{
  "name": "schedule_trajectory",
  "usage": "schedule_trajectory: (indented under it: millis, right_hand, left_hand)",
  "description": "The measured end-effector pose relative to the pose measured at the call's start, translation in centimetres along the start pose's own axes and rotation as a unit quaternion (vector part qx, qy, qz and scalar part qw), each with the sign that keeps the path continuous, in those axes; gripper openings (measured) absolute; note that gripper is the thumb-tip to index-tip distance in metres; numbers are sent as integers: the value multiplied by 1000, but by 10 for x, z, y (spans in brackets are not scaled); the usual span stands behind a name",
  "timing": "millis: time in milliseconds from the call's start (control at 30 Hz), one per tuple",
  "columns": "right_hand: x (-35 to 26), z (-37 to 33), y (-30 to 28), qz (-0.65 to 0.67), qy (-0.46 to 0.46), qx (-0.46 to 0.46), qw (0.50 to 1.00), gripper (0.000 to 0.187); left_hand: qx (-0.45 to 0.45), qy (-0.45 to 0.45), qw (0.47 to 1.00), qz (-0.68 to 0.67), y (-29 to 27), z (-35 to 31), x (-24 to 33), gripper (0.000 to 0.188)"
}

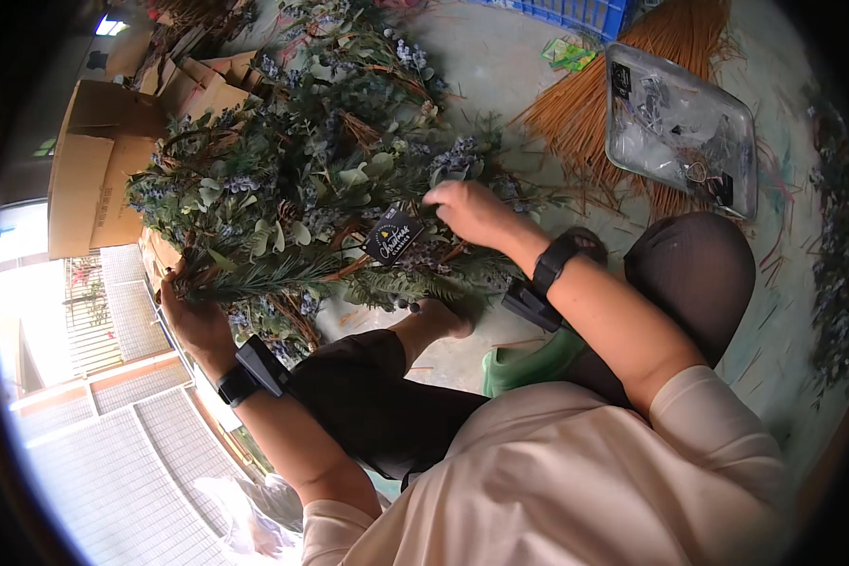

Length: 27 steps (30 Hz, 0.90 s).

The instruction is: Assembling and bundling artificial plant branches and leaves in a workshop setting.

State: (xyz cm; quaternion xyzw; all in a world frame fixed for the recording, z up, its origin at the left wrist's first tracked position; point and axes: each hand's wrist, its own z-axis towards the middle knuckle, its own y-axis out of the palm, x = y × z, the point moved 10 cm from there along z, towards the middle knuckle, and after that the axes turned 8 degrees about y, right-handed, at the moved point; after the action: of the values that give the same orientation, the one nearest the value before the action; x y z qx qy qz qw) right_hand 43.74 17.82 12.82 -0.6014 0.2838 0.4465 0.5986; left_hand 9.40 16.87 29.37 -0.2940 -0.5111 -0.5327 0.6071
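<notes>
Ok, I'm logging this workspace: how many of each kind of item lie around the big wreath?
Wreath: 1
Dark hang tag: 1
Cardboard boxes: 2
Clear plastic tray: 1
Straw bundle: 1
Blue crate: 1
Total: 7

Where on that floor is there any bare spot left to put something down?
Bare floor lies between the wreath and the straw bundle, below the blue crate. A smaller patch sits between the wreath and the green shoe. Crowded: left hand, right hand in foliage, cardboard boxes beside them.
</notes>
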Motion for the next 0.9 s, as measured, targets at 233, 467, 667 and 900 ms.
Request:
schedule_trajectory:
  millis: [233,467,667,900]
  right_hand:
    - [0,-34,41,-177,26,-58,982,13]
    - [1,-54,53,-203,-14,-48,978,25]
    - [15,-49,29,-40,8,3,999,43]
    - [134,-47,-50,-39,240,233,942,13]
  left_hand:
    - [42,-23,999,-15,-25,3,-6,29]
    - [46,-16,999,-19,-14,-6,-4,30]
    - [90,-26,996,9,-20,-6,-6,34]
    - [70,-29,993,95,-35,-3,-8,33]
